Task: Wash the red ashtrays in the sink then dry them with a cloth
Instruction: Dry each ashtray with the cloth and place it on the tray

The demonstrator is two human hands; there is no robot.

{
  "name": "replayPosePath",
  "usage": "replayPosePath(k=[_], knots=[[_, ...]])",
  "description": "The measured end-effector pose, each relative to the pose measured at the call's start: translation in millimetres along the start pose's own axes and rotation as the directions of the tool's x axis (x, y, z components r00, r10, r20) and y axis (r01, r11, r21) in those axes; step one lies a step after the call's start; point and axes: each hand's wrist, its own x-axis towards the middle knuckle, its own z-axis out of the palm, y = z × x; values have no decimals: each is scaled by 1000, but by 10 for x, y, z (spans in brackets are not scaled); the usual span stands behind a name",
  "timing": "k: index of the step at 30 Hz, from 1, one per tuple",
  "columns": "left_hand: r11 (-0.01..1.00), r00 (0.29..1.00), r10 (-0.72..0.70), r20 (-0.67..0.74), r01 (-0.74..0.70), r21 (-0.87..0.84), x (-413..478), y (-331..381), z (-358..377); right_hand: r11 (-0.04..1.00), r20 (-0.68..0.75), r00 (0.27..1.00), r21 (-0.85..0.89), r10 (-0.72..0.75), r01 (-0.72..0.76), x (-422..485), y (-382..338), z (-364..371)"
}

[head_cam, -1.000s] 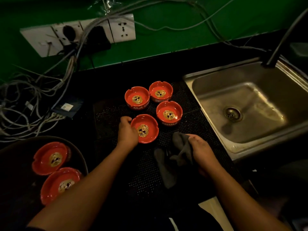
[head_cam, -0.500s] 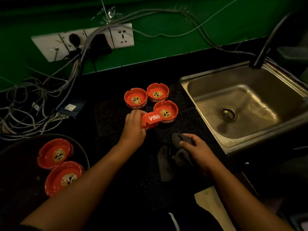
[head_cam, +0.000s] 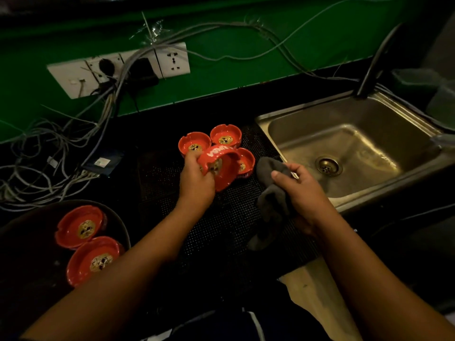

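My left hand [head_cam: 195, 180] grips a red ashtray [head_cam: 221, 166] by its rim, lifted and tilted so its inside faces right. My right hand [head_cam: 301, 190] holds a dark grey cloth [head_cam: 272, 193] just to the right of it, apart from the ashtray. Three more red ashtrays stand behind on the black dotted mat [head_cam: 221, 230]: one at the left [head_cam: 193, 142], one at the back [head_cam: 225, 136], one partly hidden [head_cam: 246, 161]. Two red ashtrays [head_cam: 80, 226] [head_cam: 94, 259] lie in a dark round basin [head_cam: 118, 222] at the lower left.
A steel sink [head_cam: 344, 153] with a drain sits at the right, its dark tap [head_cam: 376, 60] behind. A white socket strip [head_cam: 118, 68] on the green wall trails a tangle of cables [head_cam: 49, 156] over the left counter. A dark adapter [head_cam: 103, 162] lies there.
My left hand has lifted the front ashtray off the mat and tipped it on edge. My right hand has raised the cloth from the mat toward it.
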Motion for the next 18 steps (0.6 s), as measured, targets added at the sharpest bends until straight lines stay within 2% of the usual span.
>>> replayPosePath(k=[1, 2, 3, 4, 6, 7, 8, 10, 12, 14, 16, 18], knots=[[978, 984, -176, -1, 175, -111, -3, -4, 36, 1000, 11, 1000, 2, -25, 25, -7, -48, 20], [942, 958, -288, -1, 283, -180, -17, -15, 60, 999, 25, 998, 1, -52, 52, -12, -95, 39], [934, 949, -315, -11, 308, -182, -53, -14, 66, 997, 41, 996, 3, -75, 75, -18, -147, 52], [962, 967, -251, -34, 245, -122, -104, -8, 53, 996, 57, 994, 11, -91, 91, -19, -200, 63], [996, 998, 59, -31, -56, 74, -199, -24, -18, 993, 86, 990, 33, -115, 113, -22, -311, 74], [964, 978, 208, 20, -208, 165, -219, -55, -54, 992, 101, 987, 35, -126, 123, -26, -355, 79], [921, 951, 300, 77, -309, 235, -221, -82, -83, 991, 114, 985, 28, -132, 129, -29, -378, 90], [904, 946, 310, 93, -324, 280, -177, -92, -111, 993, 127, 985, 8, -117, 117, -41, -384, 119], [968, 983, 185, -1, -183, 172, -132, -39, -96, 995, 119, 989, -6, -93, 95, -51, -358, 156], [988, 989, -142, -45, 138, -75, -100, 46, -65, 996, 108, 990, -11, -87, 89, -65, -348, 197], [824, 884, -458, 92, 461, -330, -90, 82, -45, 995, 113, 988, 14, -105, 104, -94, -391, 254], [650, 787, -553, 272, 612, -451, -135, 83, -46, 984, 112, 978, 43, -175, 171, -117, -480, 325]])
